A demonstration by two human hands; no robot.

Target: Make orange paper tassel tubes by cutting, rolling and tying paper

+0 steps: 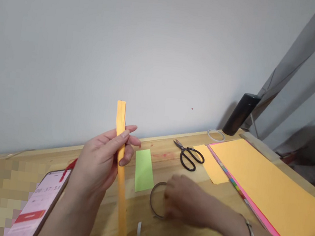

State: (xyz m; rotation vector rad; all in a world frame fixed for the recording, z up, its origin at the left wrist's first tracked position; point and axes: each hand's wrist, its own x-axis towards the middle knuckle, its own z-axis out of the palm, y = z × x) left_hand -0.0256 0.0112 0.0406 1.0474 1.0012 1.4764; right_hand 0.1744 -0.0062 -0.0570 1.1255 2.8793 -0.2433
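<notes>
My left hand (pixel 104 150) is closed around a long, narrow folded strip of orange paper (pixel 121 194), with the thumb pressed on its front. The strip's upper end rises above my fingers and its lower end runs out of the bottom of the picture. Lower right, my right hand (pixel 182 199) is closed and slightly blurred, at the side of a thin brown ring (pixel 151 198) that it seems to grip; the fingertips are partly hidden. Small white slips (pixel 139 228) lie on the wood between the hands. Just beyond them is a light green paper rectangle (pixel 143 172).
Black-handled scissors (pixel 188 158) lie partly over a small orange sheet (pixel 211 166). Large orange sheets (pixel 264 184) with pink edges beneath lie at right. A white ring (pixel 216 135) and black cylinder (pixel 241 115) are near the wall. A phone (pixel 39 203) lies at left.
</notes>
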